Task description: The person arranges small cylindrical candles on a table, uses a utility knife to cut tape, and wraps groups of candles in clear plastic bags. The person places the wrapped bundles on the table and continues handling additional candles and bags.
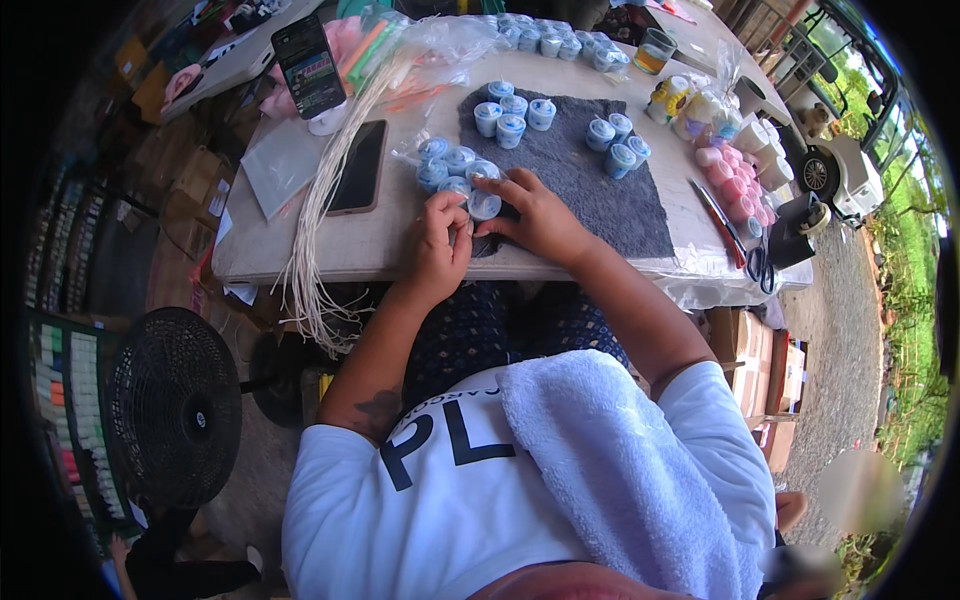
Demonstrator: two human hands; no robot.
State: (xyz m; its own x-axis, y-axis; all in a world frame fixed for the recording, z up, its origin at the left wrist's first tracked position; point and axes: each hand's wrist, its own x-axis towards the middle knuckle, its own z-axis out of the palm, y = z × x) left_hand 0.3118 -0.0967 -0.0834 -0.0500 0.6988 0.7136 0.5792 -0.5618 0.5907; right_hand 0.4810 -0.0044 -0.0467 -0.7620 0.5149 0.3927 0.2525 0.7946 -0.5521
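Several small blue-and-white cups with clear lids (458,160) stand in a clear plastic wrapping at the near left edge of a dark grey cloth (585,187). My left hand (448,232) touches the front of this group, thumb and fingertips drawn together; whether they pinch the plastic is too small to tell. From the right, my right hand (525,212) curls its fingers and thumb around the nearest cup (484,205). Further back on the cloth stand loose cups of the same kind (510,129), and a smaller cluster (620,160) stands to their right.
White strings (322,217) hang over the front edge, beside a dark phone (360,166) and plastic sheets (279,174). Another phone (307,67) stands upright. Wrapped cups (551,41) and a glass (654,52) are at the back. Right: pink rolls (731,180), a cutter (721,225), scissors (761,264).
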